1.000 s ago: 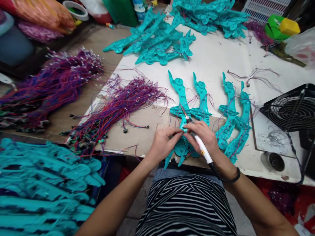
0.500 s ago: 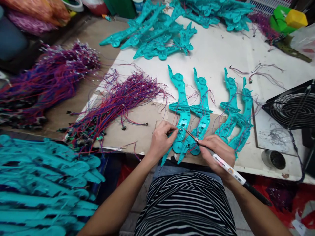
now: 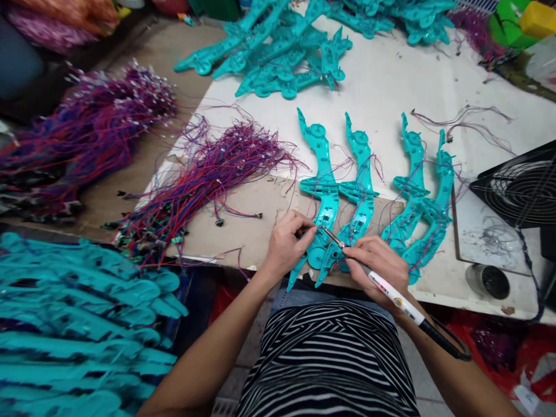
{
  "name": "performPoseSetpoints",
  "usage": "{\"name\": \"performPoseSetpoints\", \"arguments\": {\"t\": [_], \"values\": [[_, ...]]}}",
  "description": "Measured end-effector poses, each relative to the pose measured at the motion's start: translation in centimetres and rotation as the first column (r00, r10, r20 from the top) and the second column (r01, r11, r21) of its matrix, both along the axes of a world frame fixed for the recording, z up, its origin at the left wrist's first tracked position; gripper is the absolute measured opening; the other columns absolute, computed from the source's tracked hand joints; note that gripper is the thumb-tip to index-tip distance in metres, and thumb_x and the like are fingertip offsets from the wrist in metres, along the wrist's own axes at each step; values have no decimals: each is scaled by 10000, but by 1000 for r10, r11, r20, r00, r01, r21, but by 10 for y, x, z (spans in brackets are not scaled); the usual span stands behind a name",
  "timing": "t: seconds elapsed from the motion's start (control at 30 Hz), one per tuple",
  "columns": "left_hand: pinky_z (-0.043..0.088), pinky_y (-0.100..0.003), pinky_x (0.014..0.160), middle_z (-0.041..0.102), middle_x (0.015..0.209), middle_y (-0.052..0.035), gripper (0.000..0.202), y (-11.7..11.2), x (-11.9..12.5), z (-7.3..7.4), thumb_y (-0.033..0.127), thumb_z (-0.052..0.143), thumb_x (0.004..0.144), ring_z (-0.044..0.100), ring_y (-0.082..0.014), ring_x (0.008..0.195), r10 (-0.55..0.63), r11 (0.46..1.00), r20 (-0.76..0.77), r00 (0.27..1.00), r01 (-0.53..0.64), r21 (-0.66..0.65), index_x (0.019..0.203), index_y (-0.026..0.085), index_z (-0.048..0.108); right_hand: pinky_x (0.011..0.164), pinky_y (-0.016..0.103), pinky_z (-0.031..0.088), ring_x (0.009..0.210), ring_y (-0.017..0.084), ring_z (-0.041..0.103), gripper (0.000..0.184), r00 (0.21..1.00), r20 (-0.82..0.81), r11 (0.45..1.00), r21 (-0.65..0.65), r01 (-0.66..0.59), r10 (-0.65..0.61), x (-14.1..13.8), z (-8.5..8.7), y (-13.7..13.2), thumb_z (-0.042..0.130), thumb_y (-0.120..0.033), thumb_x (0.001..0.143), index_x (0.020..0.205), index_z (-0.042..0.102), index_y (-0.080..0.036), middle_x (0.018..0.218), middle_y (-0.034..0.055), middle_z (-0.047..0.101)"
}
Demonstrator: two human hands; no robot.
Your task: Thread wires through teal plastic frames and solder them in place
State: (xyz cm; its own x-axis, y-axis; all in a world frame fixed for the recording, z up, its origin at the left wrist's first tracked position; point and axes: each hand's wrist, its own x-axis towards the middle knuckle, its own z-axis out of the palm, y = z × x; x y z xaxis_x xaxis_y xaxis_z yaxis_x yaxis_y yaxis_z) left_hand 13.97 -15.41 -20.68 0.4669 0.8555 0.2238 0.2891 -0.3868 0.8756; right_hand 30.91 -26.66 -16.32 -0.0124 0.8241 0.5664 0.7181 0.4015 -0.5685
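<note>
My right hand (image 3: 379,267) is closed around the white handle of a soldering iron (image 3: 393,294). The iron's metal tip points left and reaches the lower half of the leftmost turquoise plastic shell (image 3: 325,205). At the same spot my left hand (image 3: 290,240) is closed in a pinch; what its fingertips hold is too small to make out. Thin red and blue wires run over this shell and over the second turquoise shell (image 3: 359,200) beside it. Two more shells (image 3: 412,191) lie further right, partly overlapping.
A bundle of red and purple wires (image 3: 212,168) lies left of the shells, a larger bundle (image 3: 99,130) beyond it. Turquoise shells are piled at the back (image 3: 278,52) and lower left (image 3: 78,313). At right stand a black fan (image 3: 516,188) and a small round tin (image 3: 487,281).
The soldering iron has shifted slightly left, its tip closer to my left fingertips. My left hand keeps its pinch at the same shell. The whole view has moved a little.
</note>
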Motion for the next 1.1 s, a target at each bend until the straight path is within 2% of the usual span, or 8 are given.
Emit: {"name": "performPoseSetpoints", "arguments": {"t": [0.27,0.5,0.67,0.73,0.87,1.03,1.1], "values": [[455,-265,651,597,754,-20,91,0,0,-1,194,602,827,534,-140,709,8,1000,-13,1000,-9,-23,756,186,657,677,318,545,756,173,632,221,1000,-11,1000,-12,6,-6,2,2,-3,631,-84,821,992,714,-196,721,40,655],[445,-259,631,592,749,-18,85,0,1,-1,180,610,820,535,-135,691,11,1000,3,1000,-11,-19,749,181,658,688,333,529,766,175,633,308,989,-66,992,-15,129,-130,10,7,-15,642,-81,814,1057,701,-261,747,11,640],[446,-260,632,602,745,-21,90,0,0,0,196,609,817,541,-136,687,9,1000,-23,1000,-9,-24,743,181,658,727,368,552,779,198,666,234,966,-55,967,-35,251,-253,21,12,-27,635,-153,849,1028,725,-275,784,25,693],[447,-260,633,607,746,-23,99,0,0,0,206,605,818,544,-136,687,7,1000,-26,1000,-8,-24,737,183,657,741,377,567,809,213,690,203,953,-62,955,-32,294,-295,27,9,-31,622,-240,882,1058,722,-257,843,46,724],[448,-260,631,608,751,-25,100,0,1,1,225,605,817,545,-137,686,11,1000,-43,999,-12,-16,744,189,664,712,352,594,749,207,724,337,915,-181,932,-18,363,-360,39,-4,-35,515,-398,953,1185,674,-211,808,50,743],[453,-260,637,606,759,-21,93,1,-1,0,231,604,825,540,-133,677,-6,1000,-78,997,6,-2,763,186,657,785,324,599,833,197,741,280,905,-85,909,-74,411,-416,47,-14,-37,572,-358,931,1151,680,-223,915,50,767],[461,-267,646,612,781,-20,68,0,-2,2,229,609,830,547,-138,685,0,1000,-85,996,1,18,849,187,659,811,331,597,864,202,739,269,904,-71,905,-82,417,-422,49,-13,-40,588,-332,923,1154,677,-227,941,54,768]]}}
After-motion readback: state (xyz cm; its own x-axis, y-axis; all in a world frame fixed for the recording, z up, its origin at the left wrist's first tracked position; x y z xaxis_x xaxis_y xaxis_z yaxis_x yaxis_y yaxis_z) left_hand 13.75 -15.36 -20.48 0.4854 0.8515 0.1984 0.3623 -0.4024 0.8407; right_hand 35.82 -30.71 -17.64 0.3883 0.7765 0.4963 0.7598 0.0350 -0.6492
